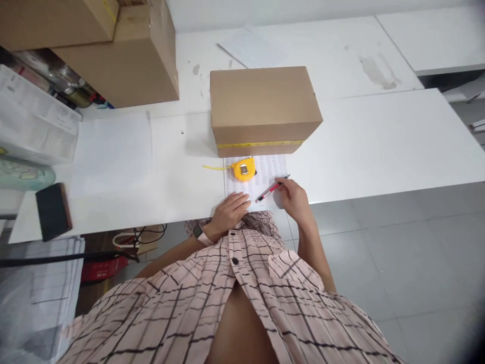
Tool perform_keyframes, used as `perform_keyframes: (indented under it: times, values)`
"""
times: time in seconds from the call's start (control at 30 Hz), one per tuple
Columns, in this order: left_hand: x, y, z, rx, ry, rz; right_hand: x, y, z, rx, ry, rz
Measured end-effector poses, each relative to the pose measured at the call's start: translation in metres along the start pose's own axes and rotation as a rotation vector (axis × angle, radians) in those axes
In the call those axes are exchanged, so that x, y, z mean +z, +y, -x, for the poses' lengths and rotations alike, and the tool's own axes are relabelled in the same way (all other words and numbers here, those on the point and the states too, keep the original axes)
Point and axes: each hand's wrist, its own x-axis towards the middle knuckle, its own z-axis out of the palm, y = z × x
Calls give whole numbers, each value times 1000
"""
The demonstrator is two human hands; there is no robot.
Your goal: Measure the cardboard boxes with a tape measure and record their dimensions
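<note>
My left hand (230,208) lies flat on the lower left part of a printed sheet (271,167) at the table's front edge, fingers stretched out. My right hand (294,198) is closed on a red pen (271,189), pinching its right end. The pen slants low over the sheet; whether it touches the paper I cannot tell. Just above my left hand sits a yellow tape measure (243,169) with a short length of yellow blade running out to its left. Behind it stands a closed cardboard box (263,98) with a yellow strip across its front face.
Larger cardboard boxes (132,60) are stacked at the back left. Blank white paper (113,151) and a dark phone (53,211) lie on the left of the white table (379,146). Another sheet (250,46) lies behind the box. Black cables (153,233) hang below the front edge.
</note>
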Motion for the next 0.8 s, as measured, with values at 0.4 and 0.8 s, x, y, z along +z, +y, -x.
perform_keyframes:
  times: [0.4,0.8]
  values:
    - [6,-1,-52,-91,-140,-63,13,5,-28,63,319,-154]
    - [11,39,-67,-176,-357,-189,26,-16,-52,172,180,-572]
